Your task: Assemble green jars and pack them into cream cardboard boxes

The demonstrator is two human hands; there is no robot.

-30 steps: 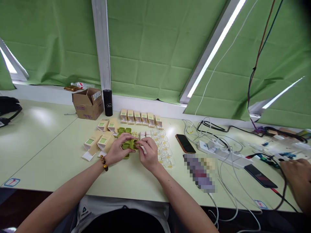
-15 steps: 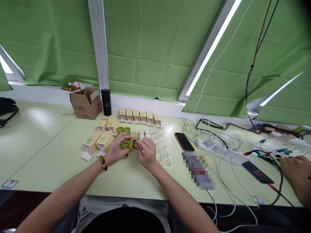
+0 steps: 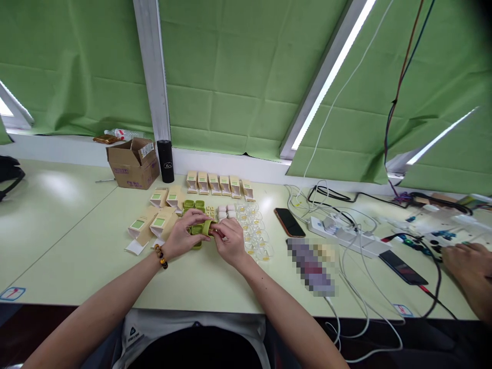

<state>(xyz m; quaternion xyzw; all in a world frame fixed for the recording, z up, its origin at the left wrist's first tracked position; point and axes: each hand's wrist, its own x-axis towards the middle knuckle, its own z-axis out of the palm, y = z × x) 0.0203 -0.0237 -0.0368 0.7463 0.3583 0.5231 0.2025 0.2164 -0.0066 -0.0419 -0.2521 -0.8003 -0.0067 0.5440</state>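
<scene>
Head view shows left hand (image 3: 183, 238) and right hand (image 3: 229, 240) both closed around one green case (image 3: 202, 228) above the tabletop (image 3: 77, 241), while many clear cups (image 3: 255, 238) and beige boxes (image 3: 154, 225) wait unpacked.

The right hand (image 3: 229, 241) has closed in a little tighter against the small green case (image 3: 203, 229). At the far right, a co-worker's hand (image 3: 467, 261) has slid inward along the table (image 3: 77, 246) toward the cables.
</scene>
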